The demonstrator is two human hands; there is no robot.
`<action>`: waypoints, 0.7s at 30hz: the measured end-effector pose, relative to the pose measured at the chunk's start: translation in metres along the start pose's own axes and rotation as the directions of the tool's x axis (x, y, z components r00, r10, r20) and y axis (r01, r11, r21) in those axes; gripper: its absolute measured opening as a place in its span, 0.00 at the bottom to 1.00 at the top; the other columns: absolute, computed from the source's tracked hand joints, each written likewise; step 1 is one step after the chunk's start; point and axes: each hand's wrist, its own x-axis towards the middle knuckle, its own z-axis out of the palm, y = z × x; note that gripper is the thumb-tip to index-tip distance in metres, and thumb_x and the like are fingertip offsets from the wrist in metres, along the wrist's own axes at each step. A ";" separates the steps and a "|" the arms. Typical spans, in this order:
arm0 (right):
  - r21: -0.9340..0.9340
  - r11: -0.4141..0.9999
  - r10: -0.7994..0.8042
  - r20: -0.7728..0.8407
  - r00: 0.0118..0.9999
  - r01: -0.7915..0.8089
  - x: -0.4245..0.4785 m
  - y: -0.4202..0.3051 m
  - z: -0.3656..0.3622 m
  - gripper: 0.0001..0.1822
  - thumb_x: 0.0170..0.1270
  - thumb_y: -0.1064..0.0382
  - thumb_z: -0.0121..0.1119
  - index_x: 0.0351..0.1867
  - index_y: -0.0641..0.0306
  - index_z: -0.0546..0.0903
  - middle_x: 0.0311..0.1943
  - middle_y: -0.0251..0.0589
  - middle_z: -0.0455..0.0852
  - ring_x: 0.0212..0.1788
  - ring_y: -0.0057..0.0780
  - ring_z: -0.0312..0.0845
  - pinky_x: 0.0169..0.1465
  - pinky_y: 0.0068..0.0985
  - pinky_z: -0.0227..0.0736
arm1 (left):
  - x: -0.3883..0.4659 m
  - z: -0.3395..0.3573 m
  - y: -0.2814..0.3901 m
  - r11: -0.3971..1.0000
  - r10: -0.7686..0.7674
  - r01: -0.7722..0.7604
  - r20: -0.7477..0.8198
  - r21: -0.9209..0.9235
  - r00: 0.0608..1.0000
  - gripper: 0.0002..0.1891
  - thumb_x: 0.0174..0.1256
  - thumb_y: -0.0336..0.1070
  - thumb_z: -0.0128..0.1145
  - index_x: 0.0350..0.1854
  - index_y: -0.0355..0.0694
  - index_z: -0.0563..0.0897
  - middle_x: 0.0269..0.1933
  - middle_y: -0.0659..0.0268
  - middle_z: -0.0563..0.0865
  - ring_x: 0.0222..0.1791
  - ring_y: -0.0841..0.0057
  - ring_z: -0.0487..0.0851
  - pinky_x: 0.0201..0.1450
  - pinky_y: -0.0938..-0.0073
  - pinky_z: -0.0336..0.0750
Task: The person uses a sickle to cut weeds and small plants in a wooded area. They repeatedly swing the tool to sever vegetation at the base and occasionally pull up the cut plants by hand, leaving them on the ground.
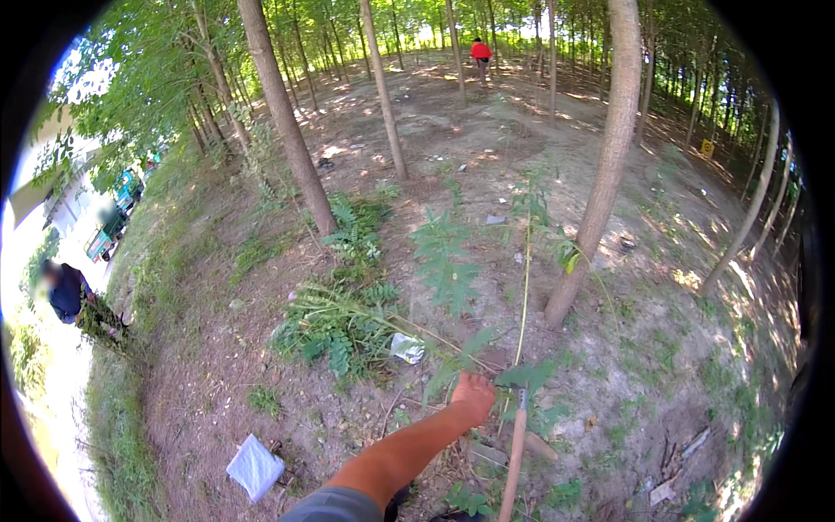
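Observation:
My left hand [474,396] reaches forward in the lower middle, its fingers curled by the stems of a leafy green plant [449,264]; whether it grips a stem cannot be told. Just to its right a long wooden handle [515,457] with a metal socket rises from the bottom edge, its head partly hidden by leaves. A tall thin stalk [526,287] stands beyond the socket. My right hand is out of view. Left of my hand lie a white plastic wrapper [408,348] and a heap of green weeds [333,326].
Tree trunks rise at the left [287,117] and right [603,176]. A folded white sheet [256,468] lies at the lower left. A person in dark clothes [68,293] is on the far left near green three-wheeled vehicles [104,238]; another in red [481,51] is far ahead.

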 end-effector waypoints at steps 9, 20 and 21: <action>0.079 0.979 0.176 0.121 0.977 -0.186 -0.013 0.002 0.011 0.06 0.62 0.63 0.57 0.31 0.54 0.72 0.13 0.28 0.67 0.12 0.19 0.61 0.14 0.23 0.57 | -0.046 0.082 -0.075 0.994 -0.099 0.104 0.122 -0.030 0.987 0.13 0.61 0.37 0.57 0.47 0.42 0.85 0.49 0.61 0.87 0.54 0.64 0.82 0.60 0.53 0.66; 0.270 0.935 0.205 0.122 0.971 -0.231 -0.037 -0.024 0.067 0.02 0.61 0.67 0.54 0.34 0.58 0.74 0.18 0.33 0.73 0.16 0.23 0.70 0.16 0.23 0.64 | -0.110 0.133 -0.061 0.859 0.121 -0.048 0.110 -0.510 0.987 0.10 0.57 0.32 0.56 0.39 0.37 0.85 0.45 0.53 0.87 0.45 0.57 0.87 0.44 0.57 0.82; 0.295 0.925 0.218 0.111 0.970 -0.241 -0.039 -0.023 0.068 0.03 0.60 0.67 0.54 0.34 0.59 0.74 0.18 0.34 0.75 0.17 0.23 0.71 0.17 0.22 0.66 | -0.109 0.128 -0.056 0.861 0.145 -0.078 0.096 -0.503 0.985 0.11 0.57 0.32 0.56 0.40 0.37 0.85 0.45 0.53 0.87 0.45 0.57 0.87 0.43 0.57 0.82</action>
